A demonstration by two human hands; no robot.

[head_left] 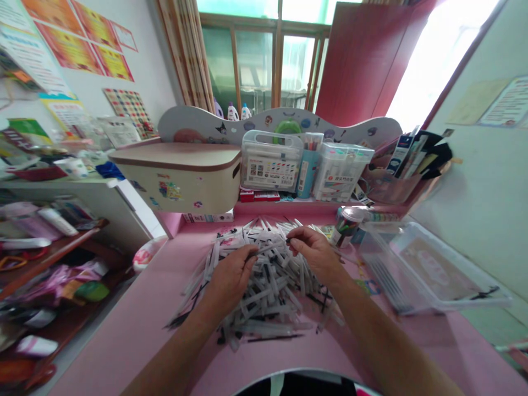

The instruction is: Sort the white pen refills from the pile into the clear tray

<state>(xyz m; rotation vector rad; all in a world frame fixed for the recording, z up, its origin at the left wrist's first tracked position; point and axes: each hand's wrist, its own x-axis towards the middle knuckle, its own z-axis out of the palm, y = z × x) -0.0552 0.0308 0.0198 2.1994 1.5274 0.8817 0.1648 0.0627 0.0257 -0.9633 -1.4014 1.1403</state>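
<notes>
A wide heap of translucent white pen barrels [268, 291] with black refills and small black parts among them covers the middle of the pink desk [165, 280]. Over the heap's left side, my left hand [231, 275] is closed, with a pale pen barrel [266, 251] pointing out from its fingertips to the right. Just across from it, my right hand [315, 253] pinches a small dark pen part [288, 241] between thumb and fingers; its exact kind is too small to tell. A thin black refill [276, 337] lies at the heap's front edge.
To the right stands a clear plastic box [454, 302] with dark thin sticks along its near side. A jar of pens [348, 225] is behind it. A lidded cream bin [185, 181], marker cases [270, 162] and a pen holder [391, 181] line the shelf.
</notes>
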